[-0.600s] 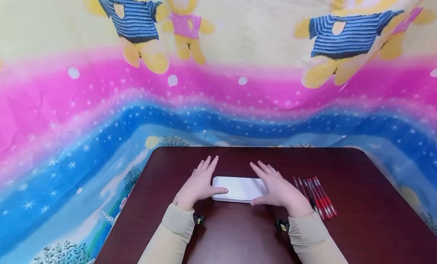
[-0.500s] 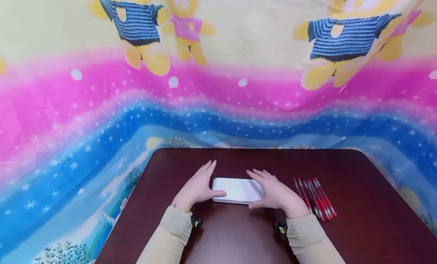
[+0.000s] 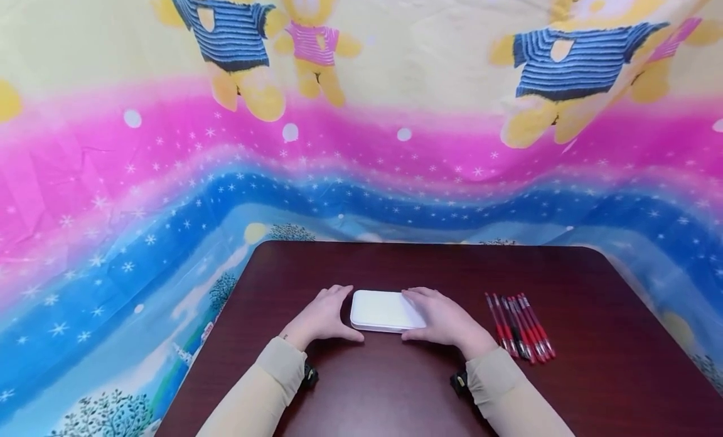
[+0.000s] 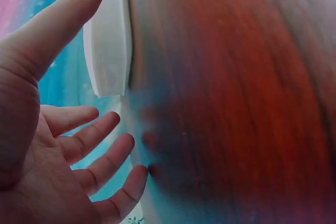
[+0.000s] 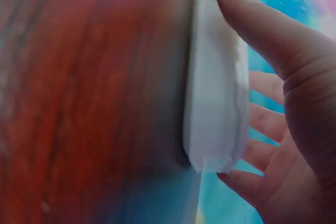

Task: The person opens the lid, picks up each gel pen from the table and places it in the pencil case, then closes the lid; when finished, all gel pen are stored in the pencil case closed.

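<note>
A flat white rectangular case [image 3: 381,310] with rounded corners lies on the dark wooden table between the two hands. My right hand [image 3: 449,314] grips its right end, thumb along the near side and fingers around the far side. In the right wrist view the thumb presses the case's white side wall [image 5: 215,93], while the other fingers are partly hidden behind it. At the left end my left hand [image 3: 322,318] curves loosely, with a gap between its palm and the case. Its spread, gently bent fingers hold nothing in the left wrist view.
Several red pens and a black one [image 3: 519,327] lie side by side on the table [image 3: 395,387], just right of the right forearm. A patterned cloth [image 3: 361,142] with teddy bears hangs behind the table. Each wrist carries a small black camera.
The right hand has moved left and its fingers have come down around the case. The left thumb, earlier over the case's left end, has drawn back off it toward the near side.
</note>
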`<state>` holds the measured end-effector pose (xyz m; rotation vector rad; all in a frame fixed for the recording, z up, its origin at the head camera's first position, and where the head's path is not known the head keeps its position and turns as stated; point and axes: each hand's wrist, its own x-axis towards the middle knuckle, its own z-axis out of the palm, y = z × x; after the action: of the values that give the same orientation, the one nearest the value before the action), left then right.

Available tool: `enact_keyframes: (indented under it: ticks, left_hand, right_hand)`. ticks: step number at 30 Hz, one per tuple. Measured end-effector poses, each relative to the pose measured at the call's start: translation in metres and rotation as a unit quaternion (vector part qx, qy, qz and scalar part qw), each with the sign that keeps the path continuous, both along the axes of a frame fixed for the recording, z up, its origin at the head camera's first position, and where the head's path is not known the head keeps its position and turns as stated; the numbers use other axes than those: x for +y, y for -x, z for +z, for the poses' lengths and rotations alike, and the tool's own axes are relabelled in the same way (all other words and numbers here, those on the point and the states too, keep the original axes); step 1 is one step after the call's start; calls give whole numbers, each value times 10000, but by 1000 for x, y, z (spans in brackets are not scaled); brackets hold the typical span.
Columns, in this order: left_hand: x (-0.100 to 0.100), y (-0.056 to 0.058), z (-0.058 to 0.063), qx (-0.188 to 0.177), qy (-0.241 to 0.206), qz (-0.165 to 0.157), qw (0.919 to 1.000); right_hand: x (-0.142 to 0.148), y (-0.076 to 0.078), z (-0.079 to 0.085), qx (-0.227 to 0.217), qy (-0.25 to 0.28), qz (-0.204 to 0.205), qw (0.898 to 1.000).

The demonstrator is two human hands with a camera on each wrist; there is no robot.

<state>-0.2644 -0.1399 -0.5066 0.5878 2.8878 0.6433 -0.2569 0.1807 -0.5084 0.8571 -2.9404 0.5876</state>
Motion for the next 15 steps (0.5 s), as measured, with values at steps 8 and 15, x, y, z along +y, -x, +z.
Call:
enact_keyframes:
  ticks: [8, 15]
  left_hand:
    - [3, 6, -4, -60, 46, -90, 9999]
    - [7, 16, -11, -122, -183, -11, 9998]
  right_hand:
    - [-3, 6, -4, 77, -251, 17, 9997]
    - [-3, 11, -8, 3, -117, -35, 9999]
